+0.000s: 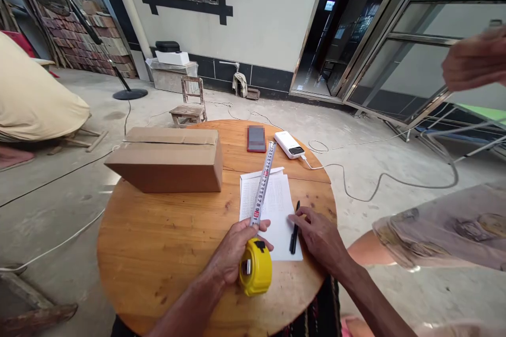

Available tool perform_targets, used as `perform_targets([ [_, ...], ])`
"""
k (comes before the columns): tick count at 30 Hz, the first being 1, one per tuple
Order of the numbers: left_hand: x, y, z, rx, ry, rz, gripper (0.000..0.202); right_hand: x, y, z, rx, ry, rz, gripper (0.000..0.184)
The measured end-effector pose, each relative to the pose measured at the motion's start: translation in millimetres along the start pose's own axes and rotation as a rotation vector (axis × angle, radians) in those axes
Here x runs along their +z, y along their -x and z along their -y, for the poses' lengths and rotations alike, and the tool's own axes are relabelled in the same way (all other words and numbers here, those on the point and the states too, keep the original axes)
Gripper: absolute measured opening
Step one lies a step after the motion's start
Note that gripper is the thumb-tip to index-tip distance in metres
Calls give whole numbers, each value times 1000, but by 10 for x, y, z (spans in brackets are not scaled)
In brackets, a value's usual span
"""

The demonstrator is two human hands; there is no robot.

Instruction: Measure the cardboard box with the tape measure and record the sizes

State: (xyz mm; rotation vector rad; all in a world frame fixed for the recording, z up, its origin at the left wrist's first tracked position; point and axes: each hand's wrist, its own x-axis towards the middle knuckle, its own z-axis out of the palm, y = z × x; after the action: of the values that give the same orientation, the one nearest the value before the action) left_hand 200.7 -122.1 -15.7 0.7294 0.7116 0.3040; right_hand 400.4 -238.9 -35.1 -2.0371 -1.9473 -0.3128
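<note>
My left hand (231, 253) is closed around a yellow tape measure (255, 268) near the front of the round wooden table (158, 242). Its blade (264, 179) is pulled out and runs away from me across a printed white sheet (276, 205). My right hand (320, 237) rests with its fingers on the sheet's right edge, beside a black pen (294, 229) that lies on the paper. The pen is touching or just under the fingers.
A closed cardboard box (169, 160) lies on the table's left. A red phone (256, 138) and a white power bank (289, 145) with a cable lie at the far edge. Another person's knee (367, 250) and raised hand (472, 58) are at right. A small wooden chair (190, 102) stands behind.
</note>
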Motion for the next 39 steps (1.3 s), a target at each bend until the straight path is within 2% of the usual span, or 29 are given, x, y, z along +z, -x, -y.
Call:
perform_targets([
  [2, -11, -7, 13, 1, 15, 3, 26, -3, -30, 5, -45, 71, 42, 28],
  [5, -25, -11, 26, 2, 11, -3, 25, 15, -24, -31, -119, 115, 27, 26],
  [9, -32, -10, 28, 2, 16, -13, 24, -8, 7, -83, -149, 55, 1, 25],
  [12, -24, -1, 17, -3, 23, -11, 23, -98, -6, -66, -12, -101, -113, 18],
  [15, -14, 11, 2, -13, 19, -14, 22, -205, -61, 2, 283, -323, -262, 11],
  [18, -13, 18, -4, -17, 16, -15, 20, -265, -128, 77, 547, -643, -282, 14],
  [21, -20, 21, 0, -4, 18, 6, 17, -277, -180, 116, 690, -935, -290, 23],
  [28, -13, 17, -10, -16, -37, -18, 21, -114, -198, 111, 855, -1245, -541, 28],
  [32, -5, 17, -16, -23, -36, -14, 22, 41, -141, 207, 927, -1299, -559, 29],
  [39, 0, 38, -25, -39, -31, -16, 21, 84, -87, 440, 869, -1277, -523, 26],
])
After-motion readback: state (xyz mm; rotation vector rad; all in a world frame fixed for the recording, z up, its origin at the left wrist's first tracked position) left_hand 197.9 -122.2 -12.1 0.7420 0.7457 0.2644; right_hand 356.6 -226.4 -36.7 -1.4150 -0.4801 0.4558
